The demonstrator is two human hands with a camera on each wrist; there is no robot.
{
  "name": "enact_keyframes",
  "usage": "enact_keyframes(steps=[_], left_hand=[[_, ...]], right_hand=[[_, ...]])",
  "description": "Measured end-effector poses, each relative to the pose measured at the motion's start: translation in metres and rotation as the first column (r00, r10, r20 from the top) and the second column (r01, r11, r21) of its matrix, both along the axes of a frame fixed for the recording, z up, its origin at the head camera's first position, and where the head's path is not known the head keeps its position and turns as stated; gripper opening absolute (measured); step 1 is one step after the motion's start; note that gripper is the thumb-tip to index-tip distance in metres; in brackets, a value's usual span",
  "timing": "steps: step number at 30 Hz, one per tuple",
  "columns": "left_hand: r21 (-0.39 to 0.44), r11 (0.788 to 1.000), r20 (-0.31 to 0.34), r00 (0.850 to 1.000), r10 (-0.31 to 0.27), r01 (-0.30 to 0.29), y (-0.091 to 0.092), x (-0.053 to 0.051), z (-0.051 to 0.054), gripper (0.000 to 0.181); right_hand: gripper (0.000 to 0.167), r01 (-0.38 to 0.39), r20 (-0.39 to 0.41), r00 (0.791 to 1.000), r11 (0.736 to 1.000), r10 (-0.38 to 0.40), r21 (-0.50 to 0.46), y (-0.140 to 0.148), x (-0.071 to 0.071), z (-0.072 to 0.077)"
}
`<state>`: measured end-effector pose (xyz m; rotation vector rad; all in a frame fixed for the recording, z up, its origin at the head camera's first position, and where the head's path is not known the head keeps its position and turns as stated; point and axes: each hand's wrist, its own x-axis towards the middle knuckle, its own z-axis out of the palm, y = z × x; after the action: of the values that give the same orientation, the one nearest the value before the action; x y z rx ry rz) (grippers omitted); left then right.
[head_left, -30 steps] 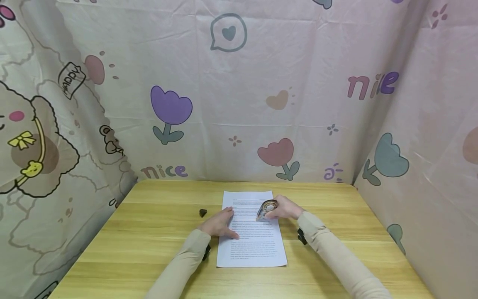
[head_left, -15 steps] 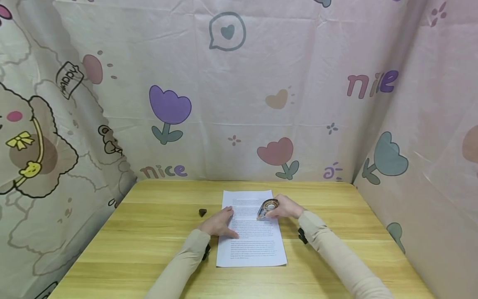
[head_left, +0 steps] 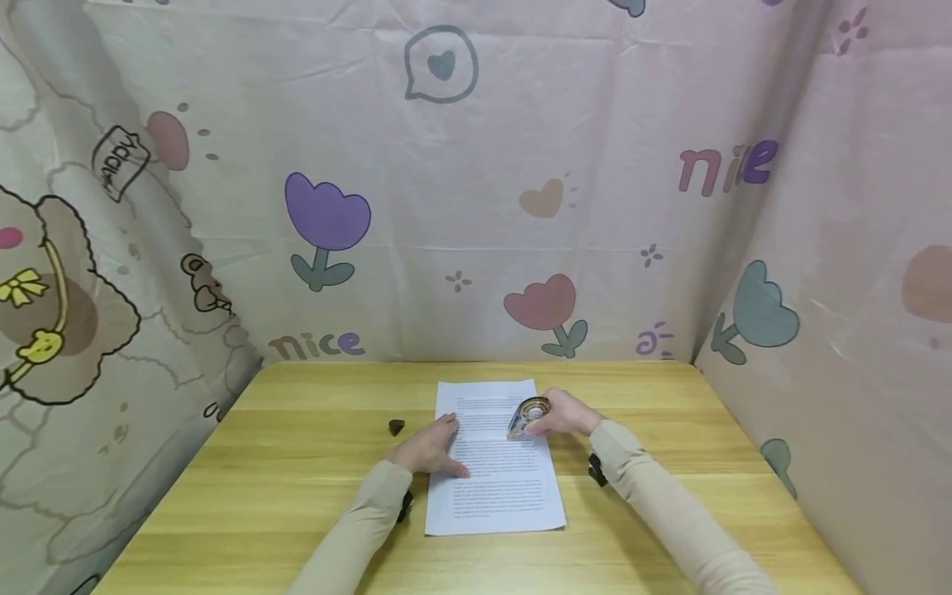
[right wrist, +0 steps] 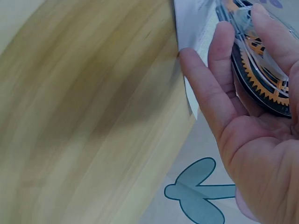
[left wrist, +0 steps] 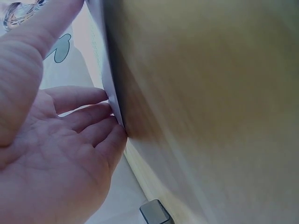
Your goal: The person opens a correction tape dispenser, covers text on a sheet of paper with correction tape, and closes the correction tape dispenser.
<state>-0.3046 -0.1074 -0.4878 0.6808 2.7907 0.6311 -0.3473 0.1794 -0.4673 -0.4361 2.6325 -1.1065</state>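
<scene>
A printed sheet of paper (head_left: 497,496) lies lengthwise on the table. My left hand (head_left: 427,449) rests on its left edge with the fingers spread; in the left wrist view the fingertips (left wrist: 108,95) touch the paper's edge. Over the right part of the sheet, my right hand (head_left: 567,413) grips a correction tape dispenser (head_left: 529,416), its narrow tip pointing down and left at the text. The right wrist view shows the dispenser's clear case and orange gear wheel (right wrist: 264,86) between thumb and fingers, while the little finger touches the paper's edge. The tip itself is out of that view.
Left of the sheet, a small dark cap-like piece (head_left: 397,426) lies on the wooden table (head_left: 297,463). A printed curtain (head_left: 416,207) hangs behind the table and along both sides. Each wrist carries a black device (head_left: 597,469).
The head view has shifted slightly, so the whole scene sits a little farther left. Both hands, the sheet and the correction tape dispenser keep nearly the same places relative to each other.
</scene>
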Motion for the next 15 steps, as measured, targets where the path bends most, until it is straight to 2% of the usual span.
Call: enact_keyframes(steps=[10,15], left_hand=[[0.004,1.0,-0.01,1.0,-0.002,0.002,-0.0024,0.0011,0.0024,0.098],[-0.002,1.0,-0.008,1.0,-0.009,0.009,-0.0004,0.0022,0.0024,0.098]], right_hand=[[0.026,0.007,-0.034,0.999,1.0,-0.007,-0.003,-0.0069,0.0034,0.0065],[0.024,-0.002,-0.026,1.0,1.0,0.001,-0.03,-0.0055,0.0046,0.004]])
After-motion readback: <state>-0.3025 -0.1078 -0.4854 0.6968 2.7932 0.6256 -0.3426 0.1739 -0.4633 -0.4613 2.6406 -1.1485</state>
